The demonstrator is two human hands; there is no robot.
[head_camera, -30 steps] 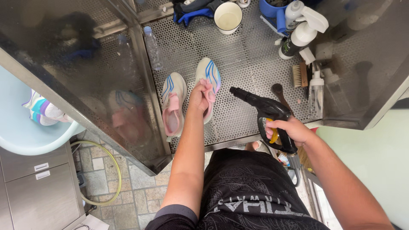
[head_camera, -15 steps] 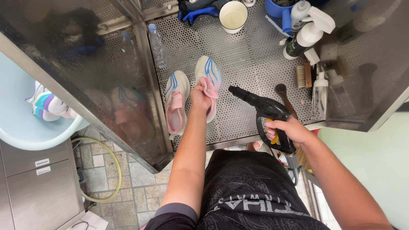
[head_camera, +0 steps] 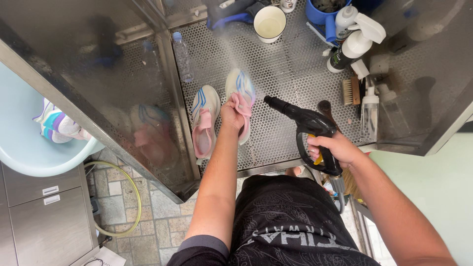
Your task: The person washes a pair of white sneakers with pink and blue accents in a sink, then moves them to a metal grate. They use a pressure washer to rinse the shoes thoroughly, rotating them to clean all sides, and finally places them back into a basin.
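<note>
My left hand (head_camera: 232, 114) grips the pink collar of a white sneaker with blue stripes (head_camera: 240, 87), held up over the perforated metal wash floor (head_camera: 276, 74). Its mate, a second sneaker (head_camera: 204, 120), lies just to the left, opening up. My right hand (head_camera: 335, 148) is closed around the grip of a black spray gun (head_camera: 305, 123). Its nozzle points up-left toward the held shoe. A faint mist trails up from the shoe.
At the back stand a white cup (head_camera: 269, 22), a blue tub (head_camera: 322, 10) and spray bottles (head_camera: 352, 42). A scrub brush (head_camera: 351, 91) lies right. A clear bottle (head_camera: 182, 56) leans on the steel wall. A pale blue basin (head_camera: 29, 152) holds another shoe (head_camera: 54, 123). A hose (head_camera: 130, 207) loops on the tiles.
The spray gun nozzle has stayed aimed at the held sneaker. A fine mist now shows above the shoe. My hands have barely shifted.
</note>
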